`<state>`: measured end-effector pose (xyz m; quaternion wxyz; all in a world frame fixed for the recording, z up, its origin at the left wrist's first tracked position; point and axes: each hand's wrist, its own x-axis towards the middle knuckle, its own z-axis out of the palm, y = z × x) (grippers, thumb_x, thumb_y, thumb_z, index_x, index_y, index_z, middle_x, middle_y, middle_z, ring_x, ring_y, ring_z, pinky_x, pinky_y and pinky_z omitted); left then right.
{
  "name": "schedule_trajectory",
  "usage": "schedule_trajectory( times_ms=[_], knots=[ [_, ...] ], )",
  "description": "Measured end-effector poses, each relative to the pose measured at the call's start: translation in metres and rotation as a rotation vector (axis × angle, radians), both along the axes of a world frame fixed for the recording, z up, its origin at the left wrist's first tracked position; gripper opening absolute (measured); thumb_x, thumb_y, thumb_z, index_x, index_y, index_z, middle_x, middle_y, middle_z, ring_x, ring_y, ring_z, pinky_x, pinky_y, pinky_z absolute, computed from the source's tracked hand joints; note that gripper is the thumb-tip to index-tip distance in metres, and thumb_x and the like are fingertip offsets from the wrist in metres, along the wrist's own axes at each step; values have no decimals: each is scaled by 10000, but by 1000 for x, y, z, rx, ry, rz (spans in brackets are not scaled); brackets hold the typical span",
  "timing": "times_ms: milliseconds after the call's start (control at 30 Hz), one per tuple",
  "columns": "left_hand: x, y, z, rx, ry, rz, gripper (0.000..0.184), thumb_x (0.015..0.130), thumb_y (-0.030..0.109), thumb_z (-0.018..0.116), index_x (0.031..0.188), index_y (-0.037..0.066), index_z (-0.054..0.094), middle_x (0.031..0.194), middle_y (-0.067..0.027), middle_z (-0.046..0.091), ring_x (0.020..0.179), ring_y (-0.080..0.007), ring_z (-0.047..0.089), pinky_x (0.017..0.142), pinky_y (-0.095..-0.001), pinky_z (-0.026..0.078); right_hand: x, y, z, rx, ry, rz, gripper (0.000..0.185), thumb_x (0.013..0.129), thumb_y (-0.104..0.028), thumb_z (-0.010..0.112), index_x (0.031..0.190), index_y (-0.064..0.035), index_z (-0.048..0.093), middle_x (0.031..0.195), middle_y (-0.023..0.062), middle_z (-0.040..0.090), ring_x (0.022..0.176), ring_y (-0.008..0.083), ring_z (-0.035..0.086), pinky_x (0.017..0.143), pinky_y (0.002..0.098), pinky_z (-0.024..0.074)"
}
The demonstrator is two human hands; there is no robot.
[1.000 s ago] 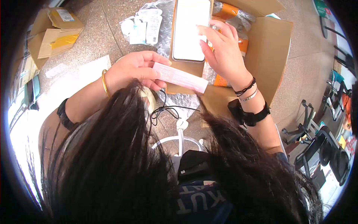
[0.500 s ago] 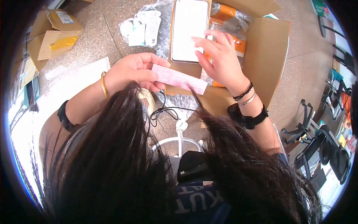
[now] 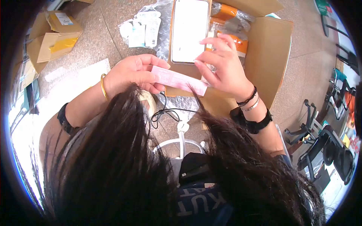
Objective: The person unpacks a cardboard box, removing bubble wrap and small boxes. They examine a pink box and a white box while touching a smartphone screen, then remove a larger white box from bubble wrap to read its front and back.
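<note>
Pink strip [image 3: 179, 80] with tiny print is in the left hand [image 3: 137, 73]. The thumb is on top and the fingers are under it, so this hand is pinching one end. The strip slants down toward the right, nearer to the person than the phone [image 3: 190, 30]. The print is too small to read. Some long, dark hair [image 3: 109, 165] hangs in front of the strip.

The right hand [image 3: 226, 66] has loose, bent fingers and grips nothing that shows. Its fingertips are over the edge of the phone, but one cannot tell if they touch it. The phone has a bright white screen and lies on some brown card [image 3: 188, 69].

To the right is a big, open brown box [image 3: 269, 56]. Orange packs [image 3: 238, 44] with shiny clear wrap are inside it. White packs [image 3: 152, 30] lie to the left of the phone. Below the left hand, a black cord [image 3: 166, 111] makes loops above a white post [image 3: 182, 141].

Farther left, a smaller brown box [image 3: 56, 26] has yellow tape [image 3: 63, 44] on it. Black chairs [image 3: 333, 150] are far off to the right.
</note>
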<state>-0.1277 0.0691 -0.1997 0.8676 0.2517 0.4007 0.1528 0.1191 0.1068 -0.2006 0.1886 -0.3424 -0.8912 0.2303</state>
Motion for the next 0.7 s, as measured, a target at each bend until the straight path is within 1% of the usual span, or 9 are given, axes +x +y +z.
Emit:
schedule_trajectory(
  times_ms=[67,167,233,300,367,400,433,467,700],
  knots=[
    [-1,0,-1,-16,-1,1,363,791,96,541,1110,-38,434,910,-146,588,765,-170,608,700,-249,505,2,0,8,-71,19,76,31,731,-90,577,749,-72,594,722,53,542,875,219,521,879,398,296],
    [2,1,2,5,0,-5,358,793,104,541,1108,-31,439,904,-143,591,771,-164,606,705,-244,502,-2,4,16,-122,179,-25,83,731,-146,592,727,-64,580,683,20,569,766,186,547,800,354,367],
    [2,2,5,6,4,-5,360,793,107,545,1109,-29,440,907,-141,591,775,-164,606,708,-244,501,-7,5,40,-852,753,-134,97,766,-124,572,727,-35,571,680,0,559,645,106,525,630,246,408],
    [5,2,3,9,1,-9,363,793,111,548,1110,-27,440,910,-139,591,778,-164,605,711,-244,500,-13,5,79,-1194,1005,-8,288,846,-183,450,573,-98,425,622,5,468,619,168,452,854,390,334],
    [6,2,-1,3,-3,-17,371,787,114,562,1111,-23,442,924,-136,588,778,-169,605,713,-249,500,-37,16,114,-1124,1049,591,316,862,-188,382,559,-100,384,581,18,413,526,165,428,686,367,418],
    [7,1,0,9,-6,-20,371,787,114,562,1111,-23,442,924,-136,588,778,-169,605,713,-249,500,-58,-22,120,-1079,1440,325,113,755,-113,575,729,-15,525,600,10,476,557,82,480,453,221,344],
    [7,-1,2,9,-9,-9,360,788,104,557,1106,-23,444,931,-132,583,780,-166,605,707,-249,502,-55,-11,123,-939,1193,680,133,727,-120,582,725,-6,512,625,36,490,562,120,491,492,243,368],
    [7,-3,3,6,-10,3,349,789,93,551,1101,-24,446,938,-128,579,782,-164,605,701,-248,503,-54,-12,128,-968,1168,821,135,728,-121,582,726,-6,511,625,35,490,563,120,490,492,243,368],
    [5,-1,6,59,-9,-56,336,810,103,518,1111,-21,433,940,-127,571,777,-159,604,686,-239,506,-61,-38,134,-1392,1205,909,145,729,-128,587,736,-6,510,627,31,487,566,115,485,498,237,367]
  ],
)
